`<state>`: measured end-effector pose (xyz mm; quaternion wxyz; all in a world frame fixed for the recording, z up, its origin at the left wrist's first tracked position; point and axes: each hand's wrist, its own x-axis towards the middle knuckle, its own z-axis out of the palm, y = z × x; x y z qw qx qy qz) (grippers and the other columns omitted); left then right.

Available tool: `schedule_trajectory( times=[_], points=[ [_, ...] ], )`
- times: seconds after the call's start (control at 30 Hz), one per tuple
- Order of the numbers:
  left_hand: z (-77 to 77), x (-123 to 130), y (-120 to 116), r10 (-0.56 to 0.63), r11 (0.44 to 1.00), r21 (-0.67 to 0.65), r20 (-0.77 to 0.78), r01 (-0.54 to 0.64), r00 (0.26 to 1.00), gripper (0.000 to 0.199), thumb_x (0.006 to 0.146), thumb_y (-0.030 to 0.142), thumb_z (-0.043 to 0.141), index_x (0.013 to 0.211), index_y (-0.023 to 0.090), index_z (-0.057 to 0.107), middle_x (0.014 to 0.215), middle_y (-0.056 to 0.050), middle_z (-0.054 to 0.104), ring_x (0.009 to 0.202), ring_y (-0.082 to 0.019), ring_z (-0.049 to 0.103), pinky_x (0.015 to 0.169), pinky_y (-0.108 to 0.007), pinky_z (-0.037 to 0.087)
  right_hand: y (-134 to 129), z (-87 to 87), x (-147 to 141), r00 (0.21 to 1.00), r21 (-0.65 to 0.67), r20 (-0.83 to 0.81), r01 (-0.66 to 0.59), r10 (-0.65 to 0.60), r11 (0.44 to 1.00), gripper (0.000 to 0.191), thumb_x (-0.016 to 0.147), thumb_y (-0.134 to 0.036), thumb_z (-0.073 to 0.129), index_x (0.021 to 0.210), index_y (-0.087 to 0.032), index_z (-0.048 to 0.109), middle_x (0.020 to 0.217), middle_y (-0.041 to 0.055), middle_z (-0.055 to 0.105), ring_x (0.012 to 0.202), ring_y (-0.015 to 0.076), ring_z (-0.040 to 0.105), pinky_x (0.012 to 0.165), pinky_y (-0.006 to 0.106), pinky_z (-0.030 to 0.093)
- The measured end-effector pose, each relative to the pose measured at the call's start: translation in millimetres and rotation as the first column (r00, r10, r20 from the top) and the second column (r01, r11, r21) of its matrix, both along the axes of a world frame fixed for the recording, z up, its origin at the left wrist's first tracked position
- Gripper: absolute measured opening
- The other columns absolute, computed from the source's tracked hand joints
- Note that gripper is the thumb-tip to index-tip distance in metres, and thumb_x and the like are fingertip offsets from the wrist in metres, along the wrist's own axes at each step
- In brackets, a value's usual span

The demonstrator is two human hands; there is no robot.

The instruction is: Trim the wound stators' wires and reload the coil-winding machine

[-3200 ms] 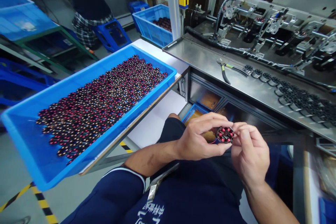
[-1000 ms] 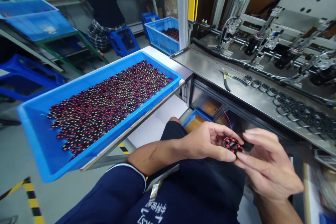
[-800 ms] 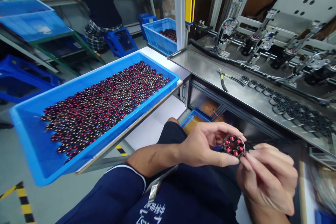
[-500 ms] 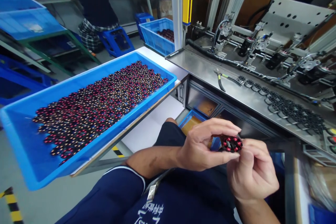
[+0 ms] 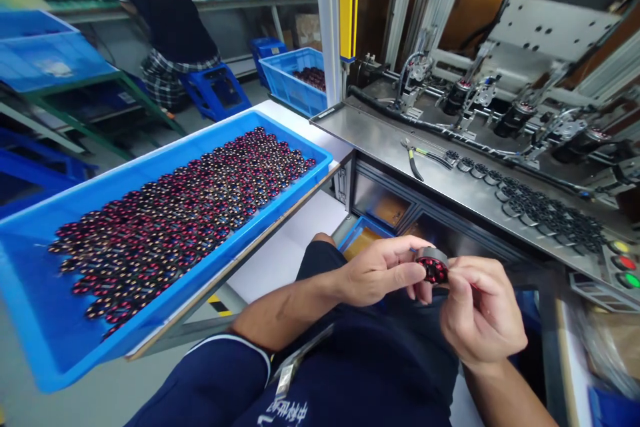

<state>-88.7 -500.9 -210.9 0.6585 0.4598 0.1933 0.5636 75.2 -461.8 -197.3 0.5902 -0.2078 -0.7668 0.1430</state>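
A motor stator (image 5: 433, 268), a round part with red copper windings and a grey outer ring, is held up in front of my body. My left hand (image 5: 383, 271) grips it from the left, thumb in front and fingers behind and below. My right hand (image 5: 483, 310) is closed in a pinch at the stator's right edge; whatever lies between those fingertips is hidden. Many similar wound stators (image 5: 200, 213) fill the blue tray (image 5: 30, 267) on my left.
Cutting pliers (image 5: 423, 157) lie on the steel ledge (image 5: 373, 130), beside rows of dark ring-shaped parts (image 5: 545, 210). Behind the ledge stands a winding machine (image 5: 515, 113). Push buttons (image 5: 625, 263) sit at far right. Another person (image 5: 160, 7) sits at the back bench.
The stator has turned in my left hand, so its grey outer side now shows on top. My left fingers have shifted around it. The right hand stays pinched at its edge.
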Motion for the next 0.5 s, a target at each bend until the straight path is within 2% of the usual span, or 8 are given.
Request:
schedule_trajectory(
  times=[0.1,0.17,0.23,0.3,0.4,0.5],
  points=[
    [-3.0,2,1,0.007,0.999,-0.033,0.058,-0.005,0.998,0.049,0.090,0.047,0.065,0.126,0.014,0.059,0.084,-0.005,0.069,0.069,-0.012,0.069,0.065,-0.023,0.053,0,4.7,5,0.997,0.031,0.067,0.040,-0.042,0.999,0.023,0.081,0.002,0.064,0.091,-0.018,0.067,0.077,0.0024,0.064,0.067,0.0155,0.060,0.058,0.029,0.048],
    [-2.8,1,2,-0.002,1.000,-0.026,0.112,0.005,0.994,0.050,0.089,0.047,0.067,0.129,0.018,0.061,0.092,-0.007,0.070,0.075,-0.014,0.071,0.066,-0.025,0.055,0,6.9,6,0.996,0.004,0.077,0.053,-0.053,0.999,0.023,0.081,0.002,0.064,0.090,-0.018,0.067,0.077,0.0020,0.063,0.066,0.0149,0.059,0.058,0.028,0.047],
    [-0.9,-1,2,0.029,0.999,0.020,0.143,-0.033,0.989,0.039,0.089,0.042,0.068,0.122,0.021,0.067,0.110,-0.011,0.068,0.089,-0.018,0.071,0.072,-0.029,0.058,0,8.1,6,0.996,-0.055,0.074,0.046,-0.042,0.997,0.021,0.083,0.001,0.064,0.089,-0.019,0.066,0.077,0.0020,0.063,0.066,0.0148,0.059,0.058,0.029,0.047],
    [1.8,-2,2,0.115,0.987,0.095,0.138,-0.128,0.984,0.023,0.088,0.032,0.070,0.106,0.020,0.074,0.123,-0.012,0.064,0.104,-0.021,0.069,0.087,-0.036,0.057,-1,8.8,5,0.998,-0.143,0.057,0.029,-0.021,0.989,0.017,0.085,-0.002,0.064,0.087,-0.019,0.066,0.077,0.0022,0.063,0.066,0.0151,0.059,0.059,0.029,0.047],
    [4.9,-2,0,0.191,0.962,0.157,0.187,-0.221,0.964,0.008,0.083,0.021,0.076,0.089,0.018,0.072,0.113,-0.008,0.070,0.119,-0.024,0.064,0.107,-0.046,0.046,-1,10.5,4,0.999,-0.246,0.022,-0.029,0.036,0.969,0.013,0.087,-0.005,0.064,0.084,-0.019,0.066,0.075,0.0018,0.062,0.064,0.0152,0.058,0.058,0.030,0.047],
    [4.7,1,-2,0.181,0.977,0.061,0.284,-0.206,0.942,0.029,0.073,0.022,0.085,0.093,0.020,0.065,0.106,-0.005,0.073,0.125,-0.025,0.062,0.108,-0.046,0.045,-1,12.3,6,0.993,-0.202,0.036,-0.100,0.109,0.974,0.016,0.086,-0.003,0.062,0.087,-0.019,0.066,0.073,0.0018,0.062,0.064,0.0156,0.059,0.057,0.030,0.047]
  ],
)
